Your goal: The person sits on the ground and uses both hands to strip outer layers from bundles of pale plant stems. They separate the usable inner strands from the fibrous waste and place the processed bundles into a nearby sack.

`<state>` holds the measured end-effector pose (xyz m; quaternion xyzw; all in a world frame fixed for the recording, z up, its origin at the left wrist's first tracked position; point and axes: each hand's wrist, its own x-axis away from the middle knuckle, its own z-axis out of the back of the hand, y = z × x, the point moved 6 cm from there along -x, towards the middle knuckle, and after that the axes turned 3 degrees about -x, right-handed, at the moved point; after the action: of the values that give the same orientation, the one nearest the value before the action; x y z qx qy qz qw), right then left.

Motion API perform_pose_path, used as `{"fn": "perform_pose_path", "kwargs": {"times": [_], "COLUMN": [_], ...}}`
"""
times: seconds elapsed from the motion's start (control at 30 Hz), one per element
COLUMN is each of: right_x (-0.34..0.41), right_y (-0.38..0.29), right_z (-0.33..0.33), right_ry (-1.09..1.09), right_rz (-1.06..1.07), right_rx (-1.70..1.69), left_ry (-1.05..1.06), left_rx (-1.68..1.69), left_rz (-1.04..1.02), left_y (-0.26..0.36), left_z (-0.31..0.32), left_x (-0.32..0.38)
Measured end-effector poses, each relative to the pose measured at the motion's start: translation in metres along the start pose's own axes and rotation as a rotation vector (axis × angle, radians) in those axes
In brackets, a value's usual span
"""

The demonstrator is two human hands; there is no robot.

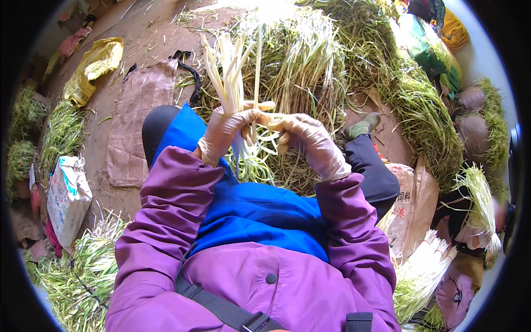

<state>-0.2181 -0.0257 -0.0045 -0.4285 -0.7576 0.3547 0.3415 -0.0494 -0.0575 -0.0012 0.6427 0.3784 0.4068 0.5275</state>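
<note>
A small bunch of pale plant stalks, perhaps garlic shoots or chives, stands upright in my gloved left hand, its thin pale-green ends hanging below the fist. One more long stalk rises beside the bunch, at the fingers of the same hand. My gloved right hand is close to the right of it, fingers bent, thumb and fingertips together near the left fingertips; whether it pinches a stalk end cannot be told. Behind both hands lies a large heap of long green stalks.
A brown woven sack lies flat at left, near a yellow mesh bag. Tied pale bundles and a printed sack are at right. More greens line the right side. Another person sits at top right.
</note>
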Motion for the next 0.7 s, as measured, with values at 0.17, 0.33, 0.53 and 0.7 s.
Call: {"fn": "perform_pose_path", "kwargs": {"times": [0.17,0.33,0.53,0.7], "right_x": [-0.006,0.006,0.095,0.117], "right_y": [-0.052,-0.127,-0.217,-0.185], "right_z": [0.022,0.113,0.236,0.296], "right_ry": [0.003,0.392,0.984,1.158], "right_rz": [0.267,0.562,0.872,0.374], "right_rx": [-0.344,-0.395,0.147,0.326], "left_ry": [-0.158,-0.309,-0.291,-0.371], "left_rx": [0.326,0.416,0.447,0.519], "left_rz": [0.097,0.240,0.273,0.262], "left_y": [-0.011,-0.019,-0.019,-0.012], "left_z": [-0.017,-0.017,-0.006,-0.009], "left_x": [0.007,0.013,0.020,0.017]}}
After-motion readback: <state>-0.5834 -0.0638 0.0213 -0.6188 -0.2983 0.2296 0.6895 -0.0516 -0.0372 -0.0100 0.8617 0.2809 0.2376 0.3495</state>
